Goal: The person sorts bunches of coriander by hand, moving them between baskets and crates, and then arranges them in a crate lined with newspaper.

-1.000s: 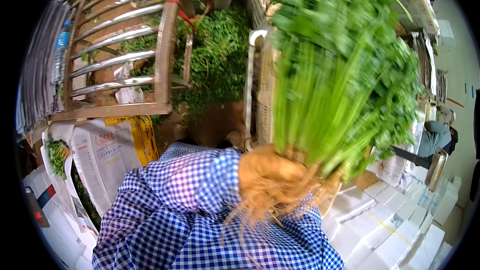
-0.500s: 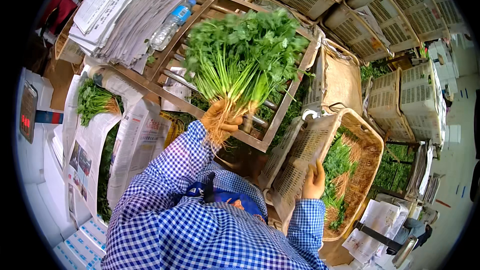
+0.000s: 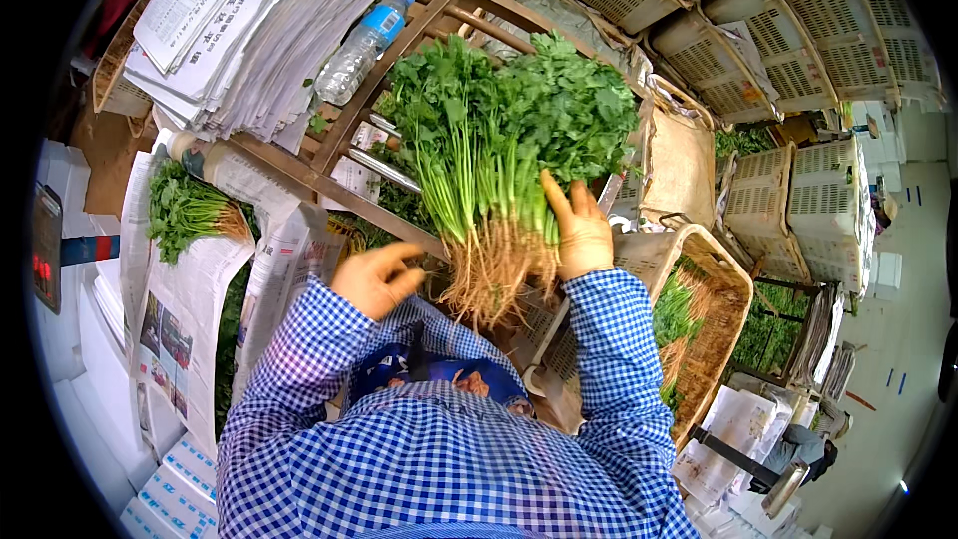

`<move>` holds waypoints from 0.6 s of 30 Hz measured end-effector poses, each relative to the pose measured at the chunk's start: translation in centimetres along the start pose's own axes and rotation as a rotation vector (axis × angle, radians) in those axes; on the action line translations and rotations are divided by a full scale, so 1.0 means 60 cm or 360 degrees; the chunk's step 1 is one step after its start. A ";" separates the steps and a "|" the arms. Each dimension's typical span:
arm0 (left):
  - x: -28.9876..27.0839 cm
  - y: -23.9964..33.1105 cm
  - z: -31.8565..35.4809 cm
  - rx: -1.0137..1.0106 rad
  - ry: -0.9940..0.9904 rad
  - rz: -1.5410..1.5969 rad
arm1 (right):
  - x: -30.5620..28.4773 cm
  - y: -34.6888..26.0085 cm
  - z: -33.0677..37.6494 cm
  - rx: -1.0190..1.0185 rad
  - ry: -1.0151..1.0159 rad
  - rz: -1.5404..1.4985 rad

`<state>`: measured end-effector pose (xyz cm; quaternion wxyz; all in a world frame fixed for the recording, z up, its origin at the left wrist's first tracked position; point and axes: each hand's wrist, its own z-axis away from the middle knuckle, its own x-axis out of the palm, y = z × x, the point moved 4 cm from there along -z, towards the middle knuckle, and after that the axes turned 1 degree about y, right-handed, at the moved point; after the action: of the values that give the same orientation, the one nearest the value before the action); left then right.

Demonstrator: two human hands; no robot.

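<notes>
A bunch of coriander (image 3: 509,170) lies spread on the brown metal rack (image 3: 324,180), its leaves pointing away from me and its pale roots hanging over the near edge. Against the right side of the stems rests my right hand (image 3: 582,233), fingers stretched out and apart. Left of the roots, my left hand (image 3: 377,277) is held in the air, open, with its thumb and fingers apart and nothing in them. At the right stands a tan plastic crate (image 3: 726,324) with more bunches of coriander (image 3: 676,311) inside, roots showing.
A tall stack of newspapers (image 3: 259,30) and a water bottle (image 3: 364,48) sit at the rack's far left. Newspaper sheets (image 3: 185,289) at the left carry another green bunch (image 3: 190,212). Slotted crates (image 3: 778,30) are piled at the far right. A scale display (image 3: 47,245) shows at the left edge.
My left hand has let go of the coriander, which now lies on the rack, and has drawn left. My right hand has moved from the crate to the right side of the bunch.
</notes>
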<state>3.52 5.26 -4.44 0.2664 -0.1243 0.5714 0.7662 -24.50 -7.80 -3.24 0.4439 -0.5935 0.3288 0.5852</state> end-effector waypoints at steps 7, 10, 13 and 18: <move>-0.075 0.040 -0.121 0.0551 0.0450 -0.1059 | 0.088 0.055 0.020 -0.0086 0.0216 0.0074; -0.034 0.072 -0.178 0.0902 0.0149 -0.1525 | 0.101 0.063 0.019 -0.0116 0.0288 0.0026; -0.018 0.100 -0.209 0.1027 -0.0089 -0.1378 | 0.097 0.065 0.022 -0.0067 0.0232 -0.0050; -0.019 0.073 -0.233 0.0933 -0.0437 -0.1424 | 0.099 0.065 0.026 -0.0026 0.0314 -0.0069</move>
<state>0.47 -9.10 -4.75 0.6615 -0.1747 0.6122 0.3963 -28.10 -7.14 -9.53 0.4170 -0.6590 0.3532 0.5168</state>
